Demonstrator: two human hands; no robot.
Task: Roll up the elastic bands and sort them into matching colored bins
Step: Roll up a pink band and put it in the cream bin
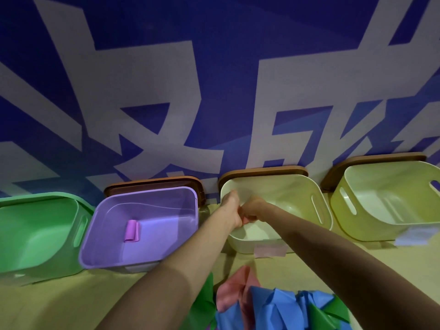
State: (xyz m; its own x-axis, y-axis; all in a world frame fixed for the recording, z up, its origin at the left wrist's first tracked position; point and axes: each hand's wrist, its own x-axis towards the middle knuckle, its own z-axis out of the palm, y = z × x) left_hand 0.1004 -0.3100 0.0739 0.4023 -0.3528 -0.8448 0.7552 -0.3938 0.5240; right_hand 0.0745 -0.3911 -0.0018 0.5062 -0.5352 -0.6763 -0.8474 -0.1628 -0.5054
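Both my hands reach over the cream bin point(321, 206) that carries a pink label point(270, 251). My left hand point(232, 208) and my right hand point(253, 210) meet above its inside and together pinch a small rolled pink band point(246, 221), mostly hidden by the fingers. A rolled purple band point(132, 231) lies in the purple bin point(100, 234). The green bin point(78, 210) at the left looks bare inside. A pile of loose bands, pink point(232, 291), blue point(281, 308) and green point(333, 310), lies on the table near me.
A second cream bin point(342, 210) with a pale blue label point(413, 236) stands at the far right. Brown lids point(262, 171) lean behind the bins against a blue wall with large white characters. The tan tabletop point(71, 303) runs along the front.
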